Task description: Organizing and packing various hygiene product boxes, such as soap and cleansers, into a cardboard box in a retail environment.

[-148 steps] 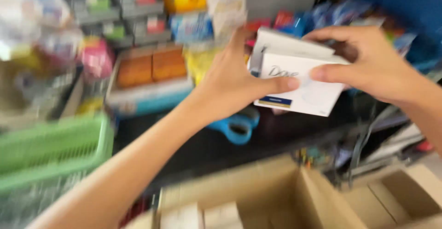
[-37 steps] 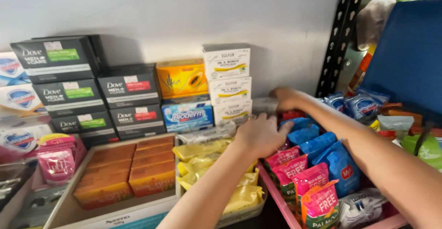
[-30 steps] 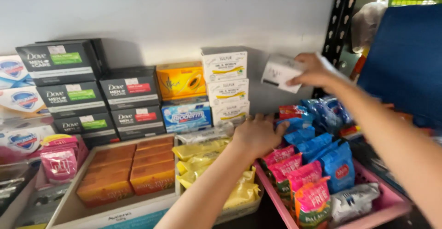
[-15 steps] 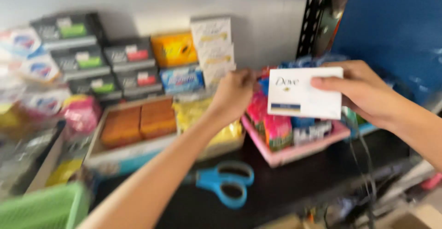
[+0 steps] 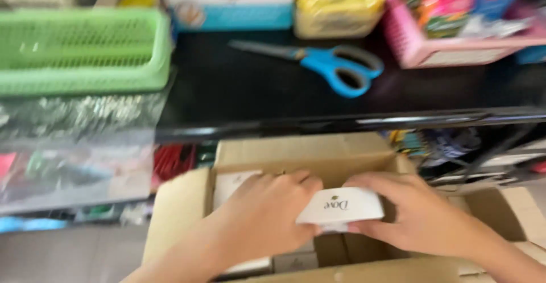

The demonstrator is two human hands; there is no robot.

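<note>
A small white soap box (image 5: pixel 341 208) is held between both my hands, low over an open brown cardboard carton (image 5: pixel 182 203). My left hand (image 5: pixel 261 217) grips the box's left end, fingers curled over its top. Wrapped around its right end is my right hand (image 5: pixel 418 217). Inside the carton, beneath my hands, more white boxes (image 5: pixel 233 183) show partly; most of them are hidden by my hands.
A black shelf edge (image 5: pixel 352 121) runs above the carton. On it lie blue-handled scissors (image 5: pixel 327 64), a green plastic basket (image 5: pixel 85 50) at left, a pink basket (image 5: pixel 449 47) of packets at right and yellow packets (image 5: pixel 335 4). Clear bags (image 5: pixel 74 146) hang left.
My view has dropped from the shelf to the carton below. Both hands carried the white soap box from in front of the shelf down into the carton's opening.
</note>
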